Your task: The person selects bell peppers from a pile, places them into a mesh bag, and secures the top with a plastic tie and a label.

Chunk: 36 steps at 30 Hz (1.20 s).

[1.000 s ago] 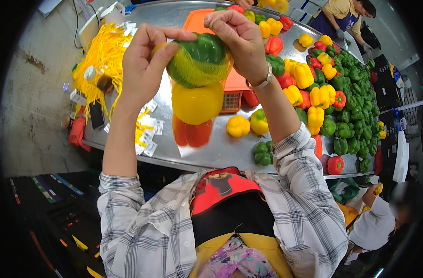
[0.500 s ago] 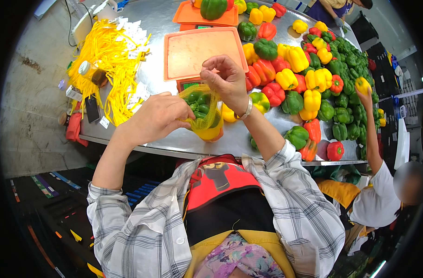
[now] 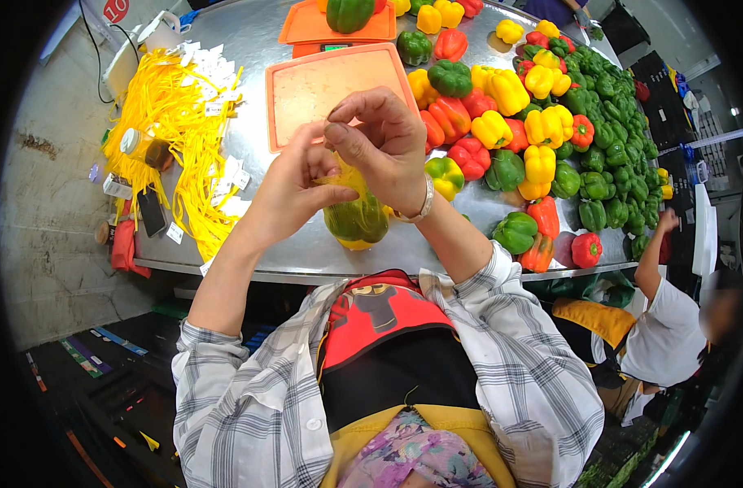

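Observation:
A yellow mesh bag (image 3: 357, 215) with green and yellow bell peppers inside hangs upright in front of me, over the near part of the metal table. Its upper end is narrowed and runs up between my hands. My left hand (image 3: 294, 191) is closed around that neck, thumb across it. Wearing a bracelet, my right hand (image 3: 384, 150) curls over from the other side, thumb and forefinger pinched near the left fingertips. Whatever the pinch holds is hidden. Just behind the hands sits an orange tray (image 3: 339, 73), partly covered by them.
Loose red, yellow and green peppers (image 3: 469, 122) spread to the right, beside a large heap of green ones (image 3: 611, 122). Yellow strips with white tags (image 3: 172, 122) pile up at left, near a phone (image 3: 151, 211). Another orange tray (image 3: 339, 28) holds peppers. A co-worker (image 3: 668, 325) stands at right.
The bag's open mouth has been gathered into a narrow neck. My left hand has risen to meet my right. The co-worker's hand at right no longer shows a yellow pepper.

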{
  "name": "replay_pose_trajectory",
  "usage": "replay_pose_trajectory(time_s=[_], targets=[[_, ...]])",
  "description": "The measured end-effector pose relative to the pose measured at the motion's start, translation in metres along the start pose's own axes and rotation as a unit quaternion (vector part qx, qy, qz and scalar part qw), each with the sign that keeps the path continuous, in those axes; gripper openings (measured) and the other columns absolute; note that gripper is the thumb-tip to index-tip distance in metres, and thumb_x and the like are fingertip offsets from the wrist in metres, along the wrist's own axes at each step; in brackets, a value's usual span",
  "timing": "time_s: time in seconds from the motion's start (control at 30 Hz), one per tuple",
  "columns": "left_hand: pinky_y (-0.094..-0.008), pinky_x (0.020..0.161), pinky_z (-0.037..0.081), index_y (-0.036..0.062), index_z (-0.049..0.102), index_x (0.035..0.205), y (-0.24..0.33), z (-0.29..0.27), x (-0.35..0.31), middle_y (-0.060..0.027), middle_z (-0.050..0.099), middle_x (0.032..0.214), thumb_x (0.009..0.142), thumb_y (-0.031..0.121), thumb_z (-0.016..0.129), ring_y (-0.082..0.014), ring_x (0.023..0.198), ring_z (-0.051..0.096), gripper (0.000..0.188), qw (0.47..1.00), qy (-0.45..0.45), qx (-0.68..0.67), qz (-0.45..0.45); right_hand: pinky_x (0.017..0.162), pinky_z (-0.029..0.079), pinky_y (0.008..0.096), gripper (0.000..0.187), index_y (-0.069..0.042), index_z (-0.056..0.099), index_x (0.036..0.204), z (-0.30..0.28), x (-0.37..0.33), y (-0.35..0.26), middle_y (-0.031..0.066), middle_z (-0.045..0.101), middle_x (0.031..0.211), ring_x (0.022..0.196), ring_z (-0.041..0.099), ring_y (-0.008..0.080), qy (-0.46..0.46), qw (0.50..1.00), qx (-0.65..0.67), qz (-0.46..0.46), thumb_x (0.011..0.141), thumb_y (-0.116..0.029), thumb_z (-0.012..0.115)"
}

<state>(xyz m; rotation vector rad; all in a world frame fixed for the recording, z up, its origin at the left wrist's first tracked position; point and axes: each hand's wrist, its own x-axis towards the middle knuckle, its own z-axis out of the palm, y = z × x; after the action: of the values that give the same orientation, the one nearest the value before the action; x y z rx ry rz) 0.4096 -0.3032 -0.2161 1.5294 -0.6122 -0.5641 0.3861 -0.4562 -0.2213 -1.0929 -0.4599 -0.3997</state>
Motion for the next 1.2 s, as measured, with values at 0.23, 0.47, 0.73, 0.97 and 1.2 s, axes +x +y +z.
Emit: replay_pose_trajectory(time_s=[0.23,0.47,0.73,0.97,1.2], targets=[[-0.042,0.065,0.047,-0.0009,0.058,0.085,0.022,-0.007,0.0,-0.0148,0.053,0.082,0.076,0.003,0.068,-0.0373,0.076,0.056,0.014,0.902,-0.027,0.406,0.144,0.065,0.045,0.0196,0.029,-0.002,0.054,0.113,-0.017,0.02,-0.023,0.0018,0.06,0.095,0.076,0.052,0.0026,0.036,0.998,0.061,0.003,0.086,-0.003,0.065],[-0.038,0.064,0.046,0.0006,0.06,0.086,0.033,-0.006,-0.003,-0.0117,0.054,0.082,0.072,0.0,0.067,-0.031,0.075,0.056,0.016,0.871,-0.042,0.405,0.275,0.072,0.048,0.0348,0.047,-0.006,0.055,0.12,-0.029,-0.031,0.0,0.009,0.055,0.096,0.08,0.057,0.0267,-0.269,0.873,-0.397,0.095,0.076,-0.009,0.072],[-0.0403,0.1,0.04,0.0017,0.039,0.137,0.0,-0.025,-0.006,-0.0108,0.05,0.129,0.063,0.021,0.087,-0.0255,0.122,0.049,0.091,0.951,0.117,0.149,0.245,0.072,0.049,0.0356,0.026,-0.003,0.068,0.093,-0.028,-0.011,-0.013,0.0127,0.059,0.09,0.083,0.06,0.0305,-0.237,0.895,-0.37,0.084,0.067,-0.001,0.069],[-0.0444,0.098,0.035,0.0041,0.061,0.108,-0.097,0.026,-0.011,-0.0118,0.06,0.109,0.081,0.018,0.069,-0.0314,0.111,0.052,0.031,0.963,0.07,0.228,0.123,0.069,0.051,0.0326,0.02,-0.001,0.068,0.088,-0.012,0.008,-0.028,0.0103,0.064,0.085,0.079,0.064,0.0267,-0.244,0.883,-0.392,0.08,0.069,0.003,0.069],[-0.0404,0.079,0.039,0.0047,0.062,0.083,-0.077,0.018,0.003,-0.0055,0.063,0.081,0.094,0.017,0.051,-0.0268,0.085,0.056,0.02,0.948,0.123,0.24,0.167,0.066,0.053,0.0265,0.009,0.001,0.067,0.092,-0.003,0.035,-0.061,0.0064,0.067,0.082,0.076,0.065,0.0116,-0.133,0.954,-0.224,0.151,0.083,0.004,0.064]])
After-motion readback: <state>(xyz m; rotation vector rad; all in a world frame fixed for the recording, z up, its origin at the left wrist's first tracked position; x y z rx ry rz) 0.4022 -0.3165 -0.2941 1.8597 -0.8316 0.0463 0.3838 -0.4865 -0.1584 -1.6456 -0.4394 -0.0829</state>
